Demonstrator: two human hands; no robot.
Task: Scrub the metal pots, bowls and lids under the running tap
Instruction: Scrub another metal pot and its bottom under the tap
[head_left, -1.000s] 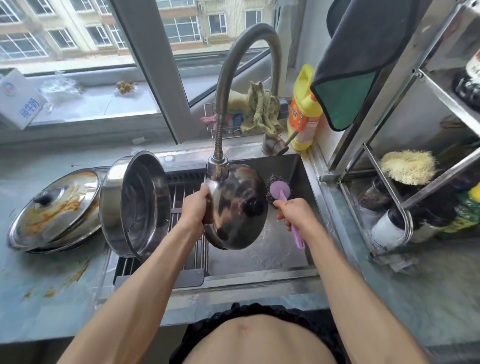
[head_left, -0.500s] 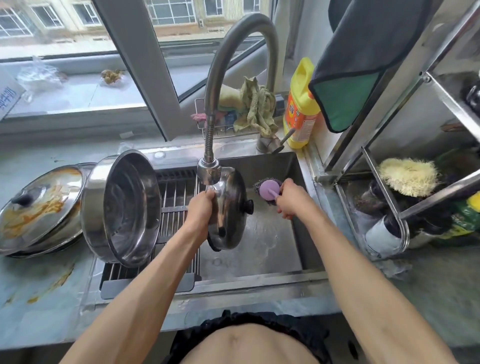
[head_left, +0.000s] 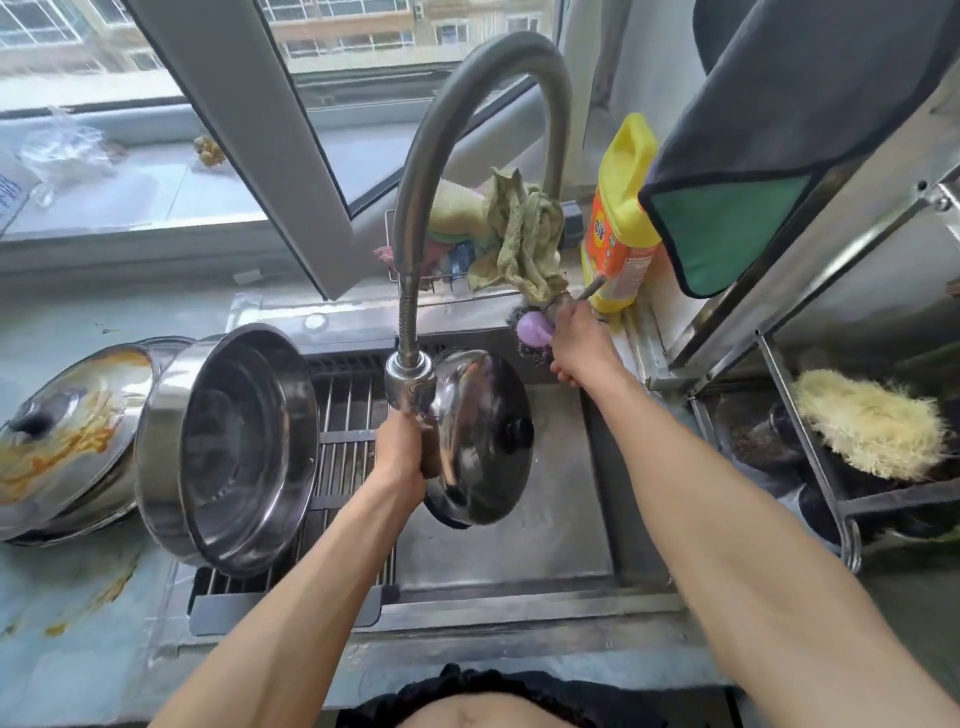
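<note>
We counted two lids, one pot, one scrubber and one tap around the sink. Our left hand gripped the rim of the clean lid, held on edge over the basin just beneath the tap head. Our right hand was at the sink's back right corner, curled round the purple scrubber; it possibly touched the tap lever as well. The pot leaned on its side on the rack at the sink's left edge. The stained lid lay left of it on the worktop. The basin's front half stayed open.
</note>
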